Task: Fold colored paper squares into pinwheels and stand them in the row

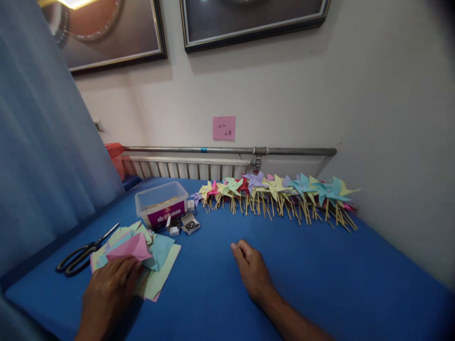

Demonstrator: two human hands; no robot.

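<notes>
The left hand lay flat on the near edge of the stack of coloured paper squares, its fingers spread and pressing the pink sheet that sat on top, slightly lifted at its far corner. The stack lay at the left of the blue table, directly ahead of that hand and under its fingertips, fanned out with green and pale blue sheets showing to the right.

The right hand rested on bare blue surface, well apart from the paper, fingers curled loosely inward and holding nothing. The left hand was plainly the nearer to the stack; the right would have had to cross leftward to reach it.

Black-handled scissors lay just left of the stack, blades pointing away and to the right. Beyond the paper stood a clear plastic box with small open boxes of pins beside it. Along the far edge ran a long row of finished paper pinwheels on sticks, near the wall.
</notes>
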